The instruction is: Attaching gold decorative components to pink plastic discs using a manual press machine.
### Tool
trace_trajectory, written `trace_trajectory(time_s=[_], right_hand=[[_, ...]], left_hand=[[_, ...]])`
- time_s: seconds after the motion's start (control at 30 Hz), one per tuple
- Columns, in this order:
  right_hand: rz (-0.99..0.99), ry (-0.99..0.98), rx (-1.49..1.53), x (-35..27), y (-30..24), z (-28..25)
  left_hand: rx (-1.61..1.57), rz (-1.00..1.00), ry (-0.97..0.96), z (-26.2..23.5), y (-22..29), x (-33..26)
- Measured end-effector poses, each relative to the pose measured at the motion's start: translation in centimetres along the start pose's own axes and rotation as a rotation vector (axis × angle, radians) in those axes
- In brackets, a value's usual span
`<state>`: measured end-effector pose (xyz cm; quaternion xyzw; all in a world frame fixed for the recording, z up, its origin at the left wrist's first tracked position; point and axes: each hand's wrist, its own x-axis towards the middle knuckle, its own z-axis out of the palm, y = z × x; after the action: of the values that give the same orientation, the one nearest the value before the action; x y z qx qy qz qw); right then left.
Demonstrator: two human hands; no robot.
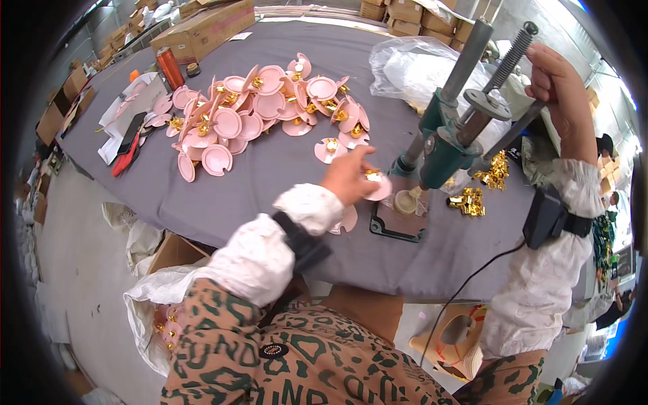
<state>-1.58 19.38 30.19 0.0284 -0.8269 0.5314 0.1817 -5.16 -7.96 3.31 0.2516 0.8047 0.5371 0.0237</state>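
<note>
My left hand is closed on the edge of a pink disc with a gold fitting on it, just left of the green hand press. Under the press head sits a pale round seat on the press base. My right hand is raised and wrapped round the end of the press lever. Another pink disc lies flat beside the base, partly behind my left wrist. A disc with a gold fitting rests just beyond my left fingers.
A heap of pink discs, many with gold fittings, covers the middle of the grey-clothed table. Loose gold fittings lie right of the press. Clear plastic sits behind it. A bag of discs stands low on the left.
</note>
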Motion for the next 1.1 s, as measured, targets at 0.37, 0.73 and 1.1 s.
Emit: trace_trajectory(time_s=[0.37, 0.73, 1.1], right_hand=[[-0.052, -0.014, 0.017, -0.2, 0.1, 0.4], [0.003, 0.138, 0.14, 0.1, -0.7, 1.2], [-0.509, 0.343, -0.142, -20.7, 6.8, 4.3]], left_hand=[[0.455, -0.082, 0.046, -4.9, -9.9, 6.2], [0.187, 0.181, -0.38, 4.9, 3.1, 2.8], [0.124, 0.195, -0.239, 3.3, 2.8, 1.1]])
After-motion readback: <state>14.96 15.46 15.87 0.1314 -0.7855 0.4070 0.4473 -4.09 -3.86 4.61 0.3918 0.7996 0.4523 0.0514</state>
